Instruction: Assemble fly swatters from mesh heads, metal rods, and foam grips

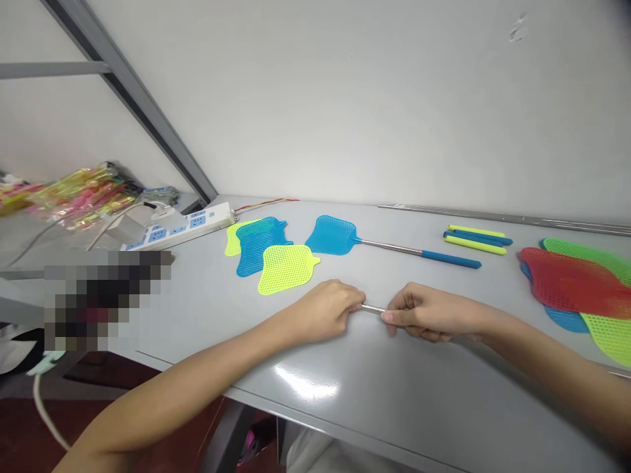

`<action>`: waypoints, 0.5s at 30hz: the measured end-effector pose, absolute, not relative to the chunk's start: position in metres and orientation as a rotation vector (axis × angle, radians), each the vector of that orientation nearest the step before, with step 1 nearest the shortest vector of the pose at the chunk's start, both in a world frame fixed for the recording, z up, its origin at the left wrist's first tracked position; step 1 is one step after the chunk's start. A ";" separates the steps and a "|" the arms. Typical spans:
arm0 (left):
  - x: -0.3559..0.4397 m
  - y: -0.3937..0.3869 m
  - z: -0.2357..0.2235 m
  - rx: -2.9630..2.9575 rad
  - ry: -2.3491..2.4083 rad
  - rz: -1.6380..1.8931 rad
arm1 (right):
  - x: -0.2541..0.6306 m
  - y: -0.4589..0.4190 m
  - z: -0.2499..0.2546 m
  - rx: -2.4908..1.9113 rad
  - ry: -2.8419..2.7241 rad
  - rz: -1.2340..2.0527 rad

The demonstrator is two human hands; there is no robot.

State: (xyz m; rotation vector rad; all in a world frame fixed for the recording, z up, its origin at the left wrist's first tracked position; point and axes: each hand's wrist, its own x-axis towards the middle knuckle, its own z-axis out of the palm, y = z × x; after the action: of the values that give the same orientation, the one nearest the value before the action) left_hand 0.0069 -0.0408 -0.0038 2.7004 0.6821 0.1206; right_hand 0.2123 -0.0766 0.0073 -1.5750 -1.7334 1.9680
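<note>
Between my two hands runs a thin metal rod [373, 308], held just above the grey table. My left hand [329, 309] is closed around its left end, and the fingers of my right hand [424, 312] pinch it on the right. Behind them lies a blue fly swatter [332, 234] with a metal shaft and a blue handle [451, 259]. To its left are loose swatter heads, a yellow one [287, 269] in front and a blue one [257, 253] partly under it. Whether the rod extends inside either hand is hidden.
Yellow and blue handle sleeves [476, 245] lie right of centre. Red [574, 279], green, blue and yellow swatter heads are piled at the right. Long metal rods [503, 217] run along the wall. A white power strip [197, 225] and bagged colourful items [89, 194] are at left.
</note>
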 end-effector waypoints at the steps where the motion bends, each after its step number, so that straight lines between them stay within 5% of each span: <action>1: 0.008 -0.042 -0.005 2.698 0.673 0.126 | 0.211 -0.077 0.008 -1.581 -1.726 1.974; 15: 0.015 -0.056 -0.008 2.646 0.694 0.130 | 0.197 -0.087 0.014 -1.669 -2.018 1.605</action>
State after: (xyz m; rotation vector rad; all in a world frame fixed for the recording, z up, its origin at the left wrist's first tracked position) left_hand 0.0150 -0.0563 -0.0076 2.6464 0.6936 0.1297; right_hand 0.1971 -0.0869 0.0137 -1.6687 -2.0178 1.6054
